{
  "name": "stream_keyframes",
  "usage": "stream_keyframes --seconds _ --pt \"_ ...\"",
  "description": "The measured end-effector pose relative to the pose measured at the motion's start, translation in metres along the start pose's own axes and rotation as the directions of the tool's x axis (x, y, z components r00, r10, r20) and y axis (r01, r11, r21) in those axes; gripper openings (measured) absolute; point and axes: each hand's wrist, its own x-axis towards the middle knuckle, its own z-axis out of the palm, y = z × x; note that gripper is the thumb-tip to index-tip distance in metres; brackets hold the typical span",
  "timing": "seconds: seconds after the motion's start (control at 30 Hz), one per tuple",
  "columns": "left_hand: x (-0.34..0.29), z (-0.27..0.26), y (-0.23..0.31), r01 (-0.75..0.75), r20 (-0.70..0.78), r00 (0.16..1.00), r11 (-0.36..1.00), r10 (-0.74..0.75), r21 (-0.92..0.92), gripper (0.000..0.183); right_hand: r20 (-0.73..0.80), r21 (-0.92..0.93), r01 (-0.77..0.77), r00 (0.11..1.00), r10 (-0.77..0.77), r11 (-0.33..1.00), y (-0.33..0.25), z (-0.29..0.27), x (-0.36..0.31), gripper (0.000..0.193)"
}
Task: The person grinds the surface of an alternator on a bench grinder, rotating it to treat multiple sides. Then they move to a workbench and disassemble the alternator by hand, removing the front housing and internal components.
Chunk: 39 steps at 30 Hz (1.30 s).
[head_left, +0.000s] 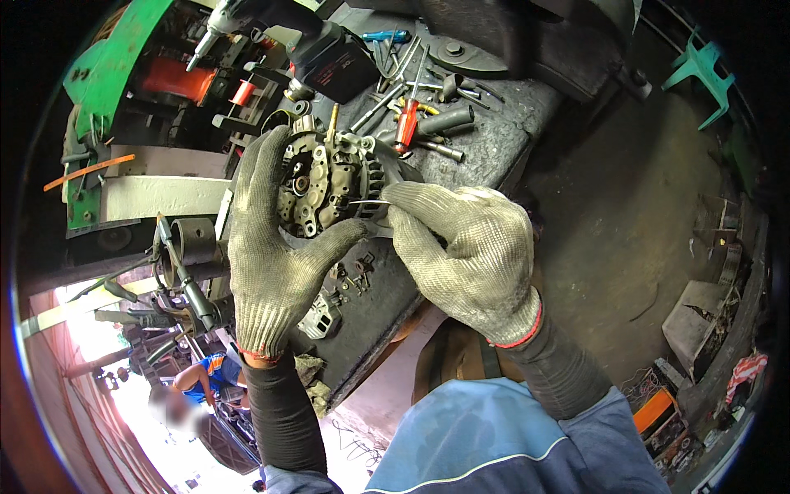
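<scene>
An alternator (317, 188), its rear face uncovered, rests on the dark workbench with its inner metal parts showing. My left hand (276, 239), in a grey knit glove, grips it, fingers along its left side and thumb below. In a matching glove, my right hand (473, 251) is closed in a pinch on a thin metal pin (368, 202). The pin's tip points left, at the alternator's inner parts; whether it touches them I cannot tell. Below the alternator lie a small metal cover (320, 318) and several small loose parts (355, 276).
Beyond the alternator are a red-handled screwdriver (406, 123), several sockets and wrenches, and a black cordless power tool (329, 66). A vise-like steel part (196, 247) stands at left. Another person (210, 379) is at lower left. A green plastic stool (701, 78) stands at far right.
</scene>
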Motion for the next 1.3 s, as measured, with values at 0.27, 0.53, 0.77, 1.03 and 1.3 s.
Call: stream_keyframes --seconds 0.27,0.53,0.77,1.03,1.3 --pt "0.004 -0.002 -0.001 -0.002 0.033 0.999 1.0 0.002 -0.006 0.103 0.135 -0.007 -0.109 0.985 0.109 0.994 -0.014 -0.012 0.016 0.019" --pt "0.003 -0.005 -0.003 -0.018 0.067 0.998 0.998 0.014 0.062 0.094 0.361 0.227 -0.373 0.89 0.278 0.9 0.004 -0.019 0.033 0.022" --pt "0.005 -0.009 -0.005 0.051 0.093 0.995 0.998 -0.047 -0.041 0.085 0.513 0.281 -0.507 0.797 0.319 0.815 0.019 -0.02 0.041 0.024" --pt "0.001 0.001 -0.01 0.059 0.061 0.997 0.992 -0.053 -0.113 0.081 0.389 0.406 -0.543 0.831 0.399 0.735 0.011 -0.015 0.027 0.022" --pt "0.003 -0.002 -0.031 0.037 0.057 0.998 0.988 -0.028 -0.153 0.137 0.409 0.393 -0.736 0.677 0.612 0.551 -0.006 -0.033 0.002 0.019"
